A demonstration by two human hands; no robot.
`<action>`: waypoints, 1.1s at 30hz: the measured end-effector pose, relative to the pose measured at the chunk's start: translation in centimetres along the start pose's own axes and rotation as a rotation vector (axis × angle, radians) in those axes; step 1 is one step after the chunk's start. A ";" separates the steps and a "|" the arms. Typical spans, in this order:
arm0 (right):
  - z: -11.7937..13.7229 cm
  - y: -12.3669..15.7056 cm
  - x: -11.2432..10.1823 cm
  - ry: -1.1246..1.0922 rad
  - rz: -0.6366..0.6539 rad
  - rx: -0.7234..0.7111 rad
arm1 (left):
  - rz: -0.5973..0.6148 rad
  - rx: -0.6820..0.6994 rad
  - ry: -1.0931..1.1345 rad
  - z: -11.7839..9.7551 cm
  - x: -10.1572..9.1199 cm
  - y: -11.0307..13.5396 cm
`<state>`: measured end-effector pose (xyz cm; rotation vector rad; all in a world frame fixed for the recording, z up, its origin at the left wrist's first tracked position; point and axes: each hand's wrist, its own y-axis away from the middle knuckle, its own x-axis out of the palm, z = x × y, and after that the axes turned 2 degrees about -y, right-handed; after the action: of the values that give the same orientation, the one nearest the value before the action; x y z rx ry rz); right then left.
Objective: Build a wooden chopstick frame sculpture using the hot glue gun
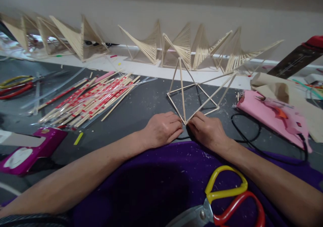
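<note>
A bare frame of thin wooden sticks [182, 89] stands on the grey table, with two raised peaks and a base of joined sticks. Its near bottom corner sits between my two hands. My left hand [164, 130] is closed, fingers curled, at the left side of that corner. On the other side, my right hand [208, 130] is pinched closed against the corner. The fingertips of both hands are partly hidden. Large scissors [209, 206] with one yellow and one red handle lie on the purple cloth [156, 180] below my hands.
Stick bundles in red-marked plastic wrappers [93, 102] lie left. Several stick models with twisted surfaces [176, 48] line the wall. A pink glue gun [282, 114] with a black cable rests on pink material at right. Far left are more scissors [17, 85] and a magenta object [47, 146].
</note>
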<state>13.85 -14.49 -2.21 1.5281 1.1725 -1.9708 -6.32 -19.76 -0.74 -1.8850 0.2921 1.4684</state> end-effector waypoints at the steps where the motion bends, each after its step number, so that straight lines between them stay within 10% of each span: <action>1: 0.0 0.0 0.0 0.000 -0.004 -0.004 | -0.004 -0.021 0.013 0.0 -0.1 0.0; 33: -0.6 0.3 -1.0 -0.237 0.089 -0.047 | 0.016 -0.016 -0.084 -0.4 0.0 0.1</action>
<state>14.72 -14.35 -1.43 1.2598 1.0268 -1.9867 -6.08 -20.03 -0.70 -1.8321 0.2573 1.5607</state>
